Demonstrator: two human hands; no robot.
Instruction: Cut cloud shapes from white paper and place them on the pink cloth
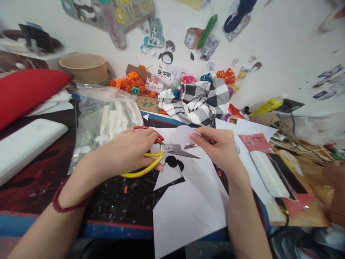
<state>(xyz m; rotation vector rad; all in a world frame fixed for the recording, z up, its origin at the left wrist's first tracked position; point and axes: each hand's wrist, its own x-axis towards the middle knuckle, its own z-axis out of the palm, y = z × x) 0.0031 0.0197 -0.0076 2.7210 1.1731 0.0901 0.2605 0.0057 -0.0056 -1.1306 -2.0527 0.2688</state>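
My left hand (140, 149) is wrapped round the handles of a pair of scissors (168, 148), one handle red and the other yellow. The blades point right, slightly apart, toward my right hand (215, 145). Between thumb and fingers, my right hand pinches a small rounded white paper piece (183, 136) just above the blades. Beneath the scissors lies a large white paper sheet (191, 208) with cut edges. Round holes in the paper near the blades show the dark table top (118, 205).
A clear plastic bag (107, 122) with white strips lies behind my left hand. A white power bank (32, 147) is at the left. A checked cloth (199, 100) and orange flowers (132, 82) stand by the wall. At right is a white case (269, 174); another person's arm (335, 190) shows.
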